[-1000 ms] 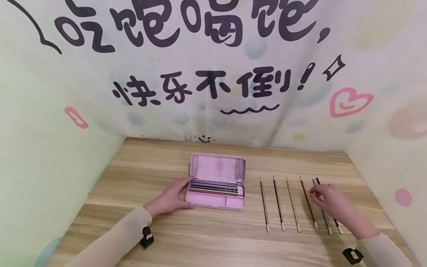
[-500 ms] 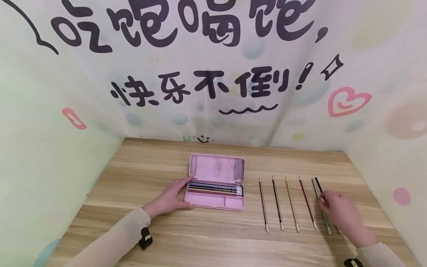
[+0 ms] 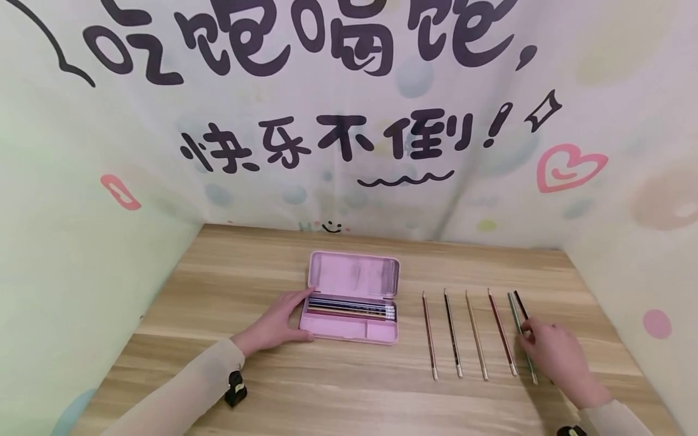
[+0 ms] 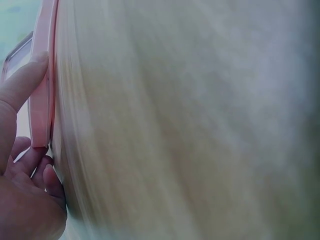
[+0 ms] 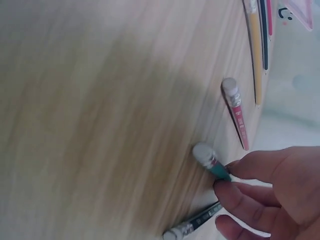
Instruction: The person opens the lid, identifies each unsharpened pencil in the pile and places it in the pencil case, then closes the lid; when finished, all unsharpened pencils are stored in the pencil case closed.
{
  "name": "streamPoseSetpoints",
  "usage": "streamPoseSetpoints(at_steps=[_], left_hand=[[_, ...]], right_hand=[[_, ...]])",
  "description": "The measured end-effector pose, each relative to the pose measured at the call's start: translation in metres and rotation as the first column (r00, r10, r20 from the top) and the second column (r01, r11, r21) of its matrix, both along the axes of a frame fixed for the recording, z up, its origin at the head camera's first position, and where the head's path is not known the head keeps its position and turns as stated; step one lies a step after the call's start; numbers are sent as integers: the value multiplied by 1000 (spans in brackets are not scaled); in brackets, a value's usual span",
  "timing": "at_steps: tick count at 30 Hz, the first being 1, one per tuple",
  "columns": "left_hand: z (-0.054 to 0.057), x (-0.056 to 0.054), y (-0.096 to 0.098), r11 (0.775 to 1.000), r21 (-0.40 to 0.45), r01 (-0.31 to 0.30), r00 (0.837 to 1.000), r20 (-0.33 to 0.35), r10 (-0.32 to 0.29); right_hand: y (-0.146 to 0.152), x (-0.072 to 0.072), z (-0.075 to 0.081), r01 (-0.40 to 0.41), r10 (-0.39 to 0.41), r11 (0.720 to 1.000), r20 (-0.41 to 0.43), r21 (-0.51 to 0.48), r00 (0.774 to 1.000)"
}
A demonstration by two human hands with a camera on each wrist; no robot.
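A pink pencil case lies with its lid up on the wooden table, several pencils in its back compartment. My left hand holds the case at its left end, thumb along the front wall and fingers around the far corner. To the right, several pencils lie apart in a row. My right hand is over the last two, a green pencil and a black pencil. In the right wrist view, thumb and index finger pinch the green pencil; the black pencil lies beside it, under the fingers.
Left of the green pencil lie a red pencil, a yellow pencil, a dark pencil and another red pencil. A printed cloth wall encloses the table at the back and sides.
My right hand has come down toward the front right onto the green pencil, its fingers closing around it. The left hand keeps its hold on the pencil case.
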State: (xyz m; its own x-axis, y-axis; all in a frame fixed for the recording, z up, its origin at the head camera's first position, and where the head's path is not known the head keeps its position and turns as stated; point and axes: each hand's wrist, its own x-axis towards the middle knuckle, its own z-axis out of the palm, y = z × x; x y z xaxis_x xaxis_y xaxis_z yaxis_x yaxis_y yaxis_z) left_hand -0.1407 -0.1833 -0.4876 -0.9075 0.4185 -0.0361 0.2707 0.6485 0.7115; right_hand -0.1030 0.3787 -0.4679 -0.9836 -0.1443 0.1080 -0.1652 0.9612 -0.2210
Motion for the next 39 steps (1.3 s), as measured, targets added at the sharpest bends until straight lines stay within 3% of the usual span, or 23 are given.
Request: streamPoseSetpoints(at_steps=[9, 17, 23, 39], left_hand=[[-3, -3, -1, 1000, -21, 20, 999, -29, -21], [-3, -5, 0, 1000, -17, 25, 999, -28, -26], [-3, -5, -1, 999, -23, 27, 999, -17, -28], [0, -4, -2, 999, -19, 28, 999, -19, -29]], right_hand=[[-2, -2, 2, 61, -61, 998, 80, 7, 995], [-5, -3, 6, 57, -56, 998, 87, -13, 995], [-16, -4, 16, 20, -18, 999, 49, -38, 999], [-72, -19, 52, -116, 118, 993, -77, 18, 990]])
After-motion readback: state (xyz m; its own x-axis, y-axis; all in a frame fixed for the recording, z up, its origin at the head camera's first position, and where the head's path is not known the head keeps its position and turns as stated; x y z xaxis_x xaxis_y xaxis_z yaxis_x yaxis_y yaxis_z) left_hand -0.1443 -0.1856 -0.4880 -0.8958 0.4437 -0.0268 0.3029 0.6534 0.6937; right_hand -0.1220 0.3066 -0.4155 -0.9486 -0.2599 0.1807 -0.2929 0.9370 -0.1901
